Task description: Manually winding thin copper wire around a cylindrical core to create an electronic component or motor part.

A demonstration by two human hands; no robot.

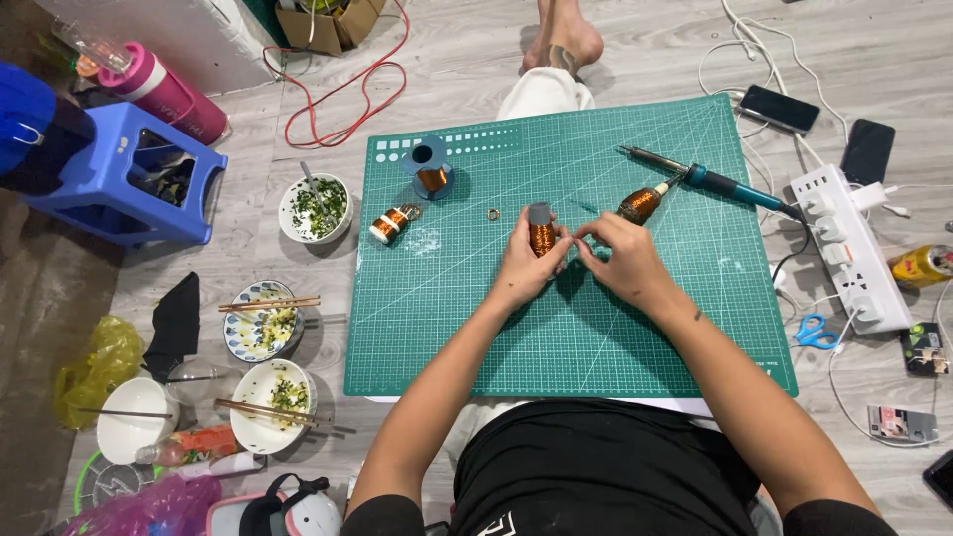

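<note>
- Left hand [523, 266] curls around a small upright spool of copper wire [541, 236], glossy orange winding with a grey cap on top, held over the middle of the green cutting mat [467, 298].
- Right hand [623, 260] sits just beside it, fingertips pinched together against the spool's side; whatever thin strand they nip is too fine to make out.
- The mat is matte rubber with a pale printed grid and fanned diagonal lines, lying flat on grey wood-plank flooring.
- Behind the right hand: a second copper coil [639, 203], bulbous and shiny, lying tilted on the mat.
- Next to that coil, a soldering iron [710, 180] with a teal handle and slim dark metal tip, stretched across the mat's far right corner.
- Far left of the mat: a blue plastic reel [430, 167] with copper winding, standing on end.
- Just off the mat's left edge, another little copper bobbin [389, 224] on its side.
- A tiny metal ring [493, 213] lies alone on the mat near the held spool.
- Right of the mat, a white power strip [852, 248], blocky, plugs seated.
- Left on the floor, ceramic bowls with chopped greens [316, 208] and wooden chopsticks [270, 304].
</note>
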